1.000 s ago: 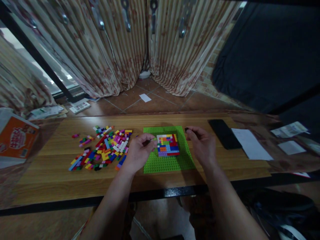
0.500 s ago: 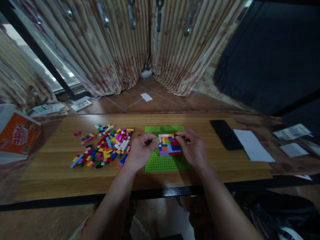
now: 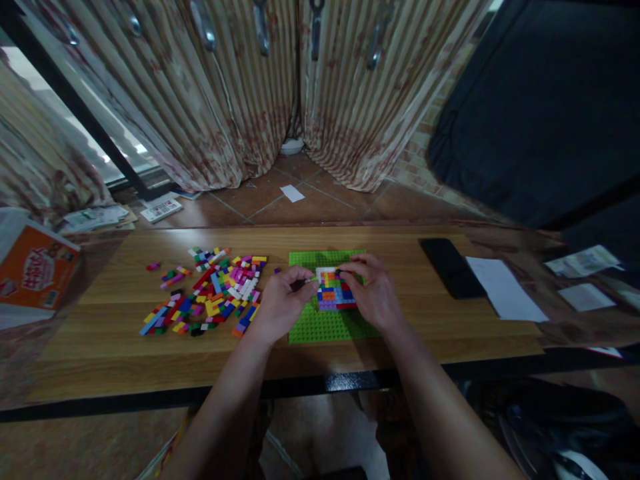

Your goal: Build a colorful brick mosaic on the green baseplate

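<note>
A green studded baseplate point(image 3: 325, 330) lies on the table, bearing a low block of multicoloured toy bricks point(image 3: 329, 295). At the block's left edge is my left hand point(image 3: 285, 297), thumb and forefinger pinched together; what sits between them is too small to name. My right hand point(image 3: 373, 290) reaches over the block's right part and hides some of it. Its fingertips pinch a small dark brick point(image 3: 339, 273) at the upper side of the block, close to the white bricks.
Loose bricks point(image 3: 215, 293) in many colours are heaped on the wooden table point(image 3: 165, 367) to the left. On the right lie a black phone point(image 3: 450, 267) and a white sheet of paper point(image 3: 505, 290). An orange and white box point(image 3: 37, 270) stands at far left.
My right hand has moved left over the brick block, carrying the small dark brick from its upper right corner toward the middle. My left hand stays at the left edge.
</note>
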Tool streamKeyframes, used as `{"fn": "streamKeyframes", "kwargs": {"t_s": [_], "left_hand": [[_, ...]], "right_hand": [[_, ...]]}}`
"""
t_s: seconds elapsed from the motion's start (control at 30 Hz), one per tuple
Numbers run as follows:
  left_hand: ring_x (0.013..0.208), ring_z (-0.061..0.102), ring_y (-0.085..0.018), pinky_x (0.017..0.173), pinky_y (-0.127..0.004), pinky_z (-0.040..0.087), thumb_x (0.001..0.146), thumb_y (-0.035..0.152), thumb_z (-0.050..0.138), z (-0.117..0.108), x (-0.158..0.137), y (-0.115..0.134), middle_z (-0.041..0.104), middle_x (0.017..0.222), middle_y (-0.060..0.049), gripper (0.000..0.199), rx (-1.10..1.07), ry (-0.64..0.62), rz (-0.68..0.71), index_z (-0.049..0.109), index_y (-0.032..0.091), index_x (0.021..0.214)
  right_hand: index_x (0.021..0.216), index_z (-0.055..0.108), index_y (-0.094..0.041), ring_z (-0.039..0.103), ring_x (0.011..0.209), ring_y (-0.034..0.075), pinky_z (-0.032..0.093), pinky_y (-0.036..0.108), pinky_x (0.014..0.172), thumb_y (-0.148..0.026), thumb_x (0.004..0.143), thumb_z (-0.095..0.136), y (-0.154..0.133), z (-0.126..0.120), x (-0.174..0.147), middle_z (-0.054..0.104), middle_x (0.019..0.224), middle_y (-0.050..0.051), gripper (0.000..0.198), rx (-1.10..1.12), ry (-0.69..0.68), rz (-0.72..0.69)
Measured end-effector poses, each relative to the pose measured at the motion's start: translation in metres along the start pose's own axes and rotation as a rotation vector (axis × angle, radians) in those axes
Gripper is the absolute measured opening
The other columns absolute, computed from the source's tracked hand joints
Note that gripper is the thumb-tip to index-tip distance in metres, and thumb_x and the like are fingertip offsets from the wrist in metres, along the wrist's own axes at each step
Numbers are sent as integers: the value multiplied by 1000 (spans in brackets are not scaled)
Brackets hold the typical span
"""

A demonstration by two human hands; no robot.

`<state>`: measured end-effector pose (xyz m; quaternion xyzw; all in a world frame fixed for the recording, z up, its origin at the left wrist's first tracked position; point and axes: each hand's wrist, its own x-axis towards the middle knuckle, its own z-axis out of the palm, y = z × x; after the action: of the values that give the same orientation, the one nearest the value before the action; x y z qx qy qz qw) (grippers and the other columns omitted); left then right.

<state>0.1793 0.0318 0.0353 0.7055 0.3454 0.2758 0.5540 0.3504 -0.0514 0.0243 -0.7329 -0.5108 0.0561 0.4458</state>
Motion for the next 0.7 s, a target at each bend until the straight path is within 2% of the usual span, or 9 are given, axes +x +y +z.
{"fn": "streamKeyframes", "kwargs": {"t_s": [0.23, 0.47, 0.7], "left_hand": [[60, 57, -13, 57, -24, 42, 78, 29, 64, 0, -1, 1, 65, 65, 0, 14, 18, 5, -11, 65, 16, 80], [59, 56, -12, 55, -23, 41, 78, 27, 63, -1, -1, 4, 62, 63, 1, 11, -6, 7, -8, 65, 16, 78], [60, 57, -13, 58, -24, 44, 77, 28, 64, -1, 0, -1, 64, 65, 0, 12, 1, 15, 11, 66, 16, 80]], "right_hand": [[83, 75, -24, 61, 99, 22, 47, 40, 91, -27, 81, 61, -1, 2, 0, 65, 104, 7, 15, 83, 25, 90], [100, 72, -19, 63, 90, 22, 51, 39, 81, -36, 82, 58, 8, 3, 2, 69, 100, 9, 28, 170, 88, 205], [102, 72, -20, 65, 91, 23, 49, 40, 85, -44, 81, 60, 11, 14, 4, 71, 102, 10, 34, 174, 24, 272]]}}
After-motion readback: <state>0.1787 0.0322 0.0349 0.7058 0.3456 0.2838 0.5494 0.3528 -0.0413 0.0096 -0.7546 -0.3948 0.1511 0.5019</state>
